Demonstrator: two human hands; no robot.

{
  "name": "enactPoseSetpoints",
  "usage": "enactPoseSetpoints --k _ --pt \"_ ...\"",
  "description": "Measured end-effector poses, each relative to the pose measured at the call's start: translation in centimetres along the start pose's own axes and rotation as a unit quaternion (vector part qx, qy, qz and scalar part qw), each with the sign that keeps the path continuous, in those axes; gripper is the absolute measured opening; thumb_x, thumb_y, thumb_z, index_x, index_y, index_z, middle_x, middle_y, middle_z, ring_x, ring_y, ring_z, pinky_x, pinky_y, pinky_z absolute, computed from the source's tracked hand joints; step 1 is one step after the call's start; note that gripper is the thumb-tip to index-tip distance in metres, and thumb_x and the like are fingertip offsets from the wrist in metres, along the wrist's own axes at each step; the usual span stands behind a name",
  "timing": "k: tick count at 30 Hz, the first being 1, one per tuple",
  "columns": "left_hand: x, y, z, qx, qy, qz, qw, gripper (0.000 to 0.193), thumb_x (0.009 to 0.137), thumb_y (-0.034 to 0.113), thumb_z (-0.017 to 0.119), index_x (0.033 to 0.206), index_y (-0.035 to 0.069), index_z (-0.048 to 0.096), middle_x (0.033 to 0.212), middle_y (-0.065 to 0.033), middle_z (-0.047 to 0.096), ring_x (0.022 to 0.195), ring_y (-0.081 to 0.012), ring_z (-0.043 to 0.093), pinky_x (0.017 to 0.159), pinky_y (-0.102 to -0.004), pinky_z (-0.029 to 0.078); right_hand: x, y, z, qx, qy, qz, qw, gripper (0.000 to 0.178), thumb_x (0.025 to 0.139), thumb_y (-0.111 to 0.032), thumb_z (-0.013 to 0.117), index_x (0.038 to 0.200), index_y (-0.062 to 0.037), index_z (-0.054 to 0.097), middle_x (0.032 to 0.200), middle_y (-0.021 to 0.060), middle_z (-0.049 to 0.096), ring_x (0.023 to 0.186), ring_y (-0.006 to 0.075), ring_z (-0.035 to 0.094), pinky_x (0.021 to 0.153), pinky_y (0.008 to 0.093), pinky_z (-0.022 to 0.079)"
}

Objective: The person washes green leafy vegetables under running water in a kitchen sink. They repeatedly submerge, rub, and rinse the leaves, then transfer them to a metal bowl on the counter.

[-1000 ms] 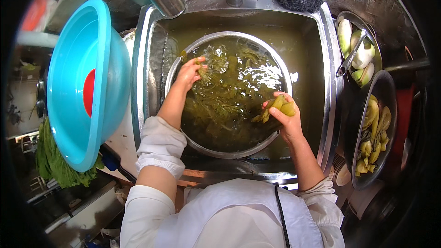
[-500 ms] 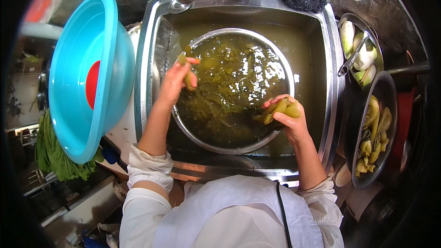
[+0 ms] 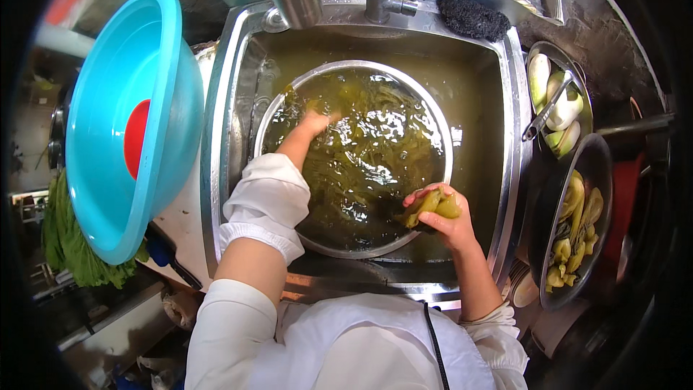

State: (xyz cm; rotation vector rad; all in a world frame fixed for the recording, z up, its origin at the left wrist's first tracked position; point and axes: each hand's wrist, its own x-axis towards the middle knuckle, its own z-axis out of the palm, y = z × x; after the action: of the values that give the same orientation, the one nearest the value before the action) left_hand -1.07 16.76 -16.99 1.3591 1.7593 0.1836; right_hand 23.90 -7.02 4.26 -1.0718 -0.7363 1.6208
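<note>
A round metal basin (image 3: 448, 146) sits in the sink, full of murky yellow-green water and leafy pickled greens (image 3: 346, 152). My left hand (image 3: 315, 123) reaches into the water on the basin's left side. Its fingers are under the surface, and what they touch is hidden. Over the basin's lower right rim, my right hand (image 3: 455, 225) is closed round a bunch of pickled mustard greens (image 3: 435, 204), with thick olive-green stems showing between thumb and fingers.
Cloudy water fills the steel sink (image 3: 511, 152) around the basin. A faucet (image 3: 379, 0) and black scouring pad (image 3: 473, 16) are behind. On the left stands a turquoise tub (image 3: 170, 130), near leafy greens (image 3: 83, 238). Right are a dark bowl (image 3: 600, 173) of greens and whitish vegetables (image 3: 565, 110).
My left hand has gone down into the basin water; the piece of greens it held is out of sight. My right hand still holds its bunch. The whole view has shifted slightly.
</note>
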Motion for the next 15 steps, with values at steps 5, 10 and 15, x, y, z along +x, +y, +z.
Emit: enactPoseSetpoints --k 5,10,15 --pt "3.2 -4.8 4.5 0.219 -0.125 0.034 0.967 0.042 0.075 0.023 0.059 0.111 0.002 0.057 0.114 -0.0178 0.056 0.106 -0.0289 0.054 0.089 -0.0355 0.043 0.4 0.4 -0.3 0.002 0.029 0.023 0.999 0.032 0.07 -0.002 0.068 0.098 0.0007 0.053 0.095 0.0156 0.061 0.089 0.0216 0.059 0.079 0.0326 0.047" --pt "3.2 -5.5 3.8 0.313 -0.104 0.067 0.942 0.036 0.079 0.011 0.049 0.113 0.004 0.056 0.117 -0.0152 0.056 0.106 -0.027 0.054 0.088 -0.0354 0.043 1.1 0.4 -0.2 -0.005 0.037 0.04 0.999 0.035 0.068 -0.005 0.07 0.098 0.0005 0.051 0.093 0.017 0.061 0.09 0.0253 0.059 0.08 0.0355 0.047" --pt "-1.9 -2.7 -1.7 -0.252 -0.055 0.039 0.965 0.048 0.072 0.003 0.049 0.12 0.005 0.05 0.11 -0.0111 0.058 0.105 -0.0224 0.053 0.09 -0.0315 0.04 1.2 0.4 0.3 -0.003 0.028 0.038 0.999 0.035 0.068 -0.006 0.07 0.097 0.0011 0.052 0.093 0.0166 0.061 0.089 0.0245 0.059 0.08 0.0354 0.047"
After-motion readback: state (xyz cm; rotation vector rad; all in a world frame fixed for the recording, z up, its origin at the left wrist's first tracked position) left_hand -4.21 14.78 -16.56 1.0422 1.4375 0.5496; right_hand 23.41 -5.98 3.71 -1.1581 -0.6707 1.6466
